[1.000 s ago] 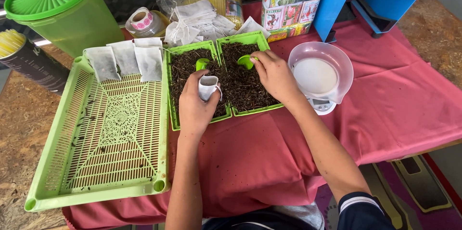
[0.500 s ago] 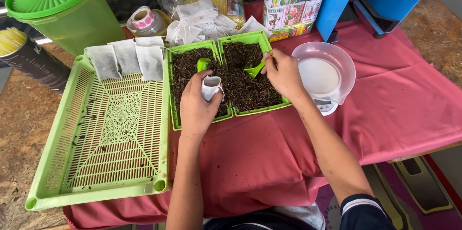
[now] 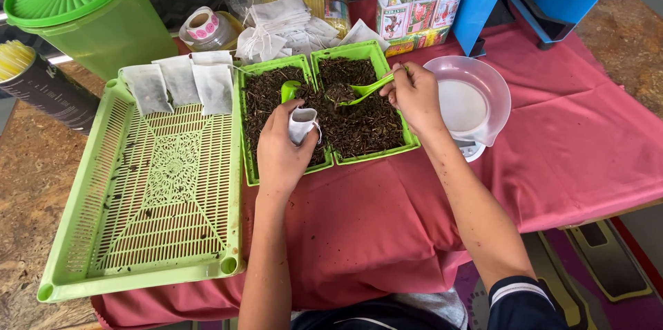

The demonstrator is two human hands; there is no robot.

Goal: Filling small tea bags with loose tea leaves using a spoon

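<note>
Head view. Left hand (image 3: 280,154): clenched around small white filter bag (image 3: 302,125), mouth up, over left green tray (image 3: 246,157) of loose dark tea leaves (image 3: 266,98). Bag: likely light, soft, easily crushed; best held by rim, mouth kept open. Right hand (image 3: 414,95): pinching handle end of green plastic spoon (image 3: 362,89), bowl loaded with leaves, above right green tray (image 3: 407,138). Spoon: seemingly stiff, light. Second green spoon (image 3: 290,89): stuck in left tray. Filled bags (image 3: 181,82): on slatted green basket (image 3: 148,192), far edge. Clear scale bowl (image 3: 464,98): right of trays.

Pink-clothed table (image 3: 573,143) bears green trays (image 3: 148,199), scale (image 3: 469,105)
</note>
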